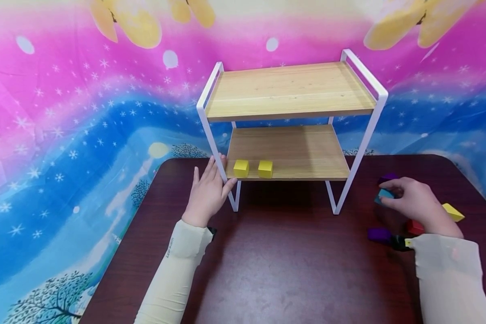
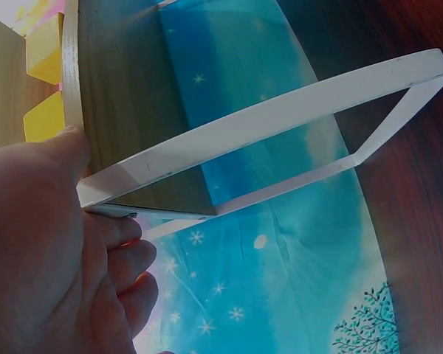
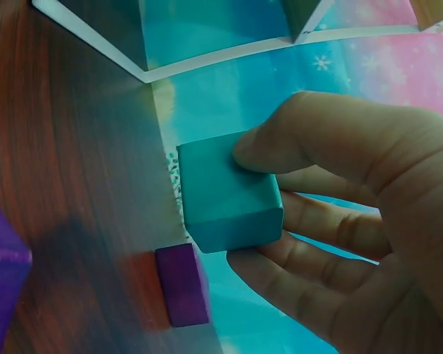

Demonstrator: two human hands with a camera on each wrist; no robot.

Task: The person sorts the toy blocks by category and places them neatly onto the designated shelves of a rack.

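Note:
My right hand (image 1: 420, 202) pinches a teal block (image 3: 225, 195) between thumb and fingers, held above the right side of the table. Just beyond it lies a purple block (image 3: 183, 285). My left hand (image 1: 206, 195) rests against the left leg of a two-tier shelf (image 1: 291, 92) with wooden boards and a white frame. Its fingers lie nearly straight along the outer side, and the thumb touches the front edge by the lower board. On that lower board, near the front left, two yellow cubes stand apart: one yellow cube (image 1: 240, 168) and another yellow cube (image 1: 265, 169).
Beside my right wrist lie a purple block (image 1: 378, 234), a red block (image 1: 415, 227) partly hidden by the hand, and a yellow pointed block (image 1: 453, 212). A dark red-brown table (image 1: 275, 270) carries everything. Behind it hangs a colourful cloth (image 1: 85, 112).

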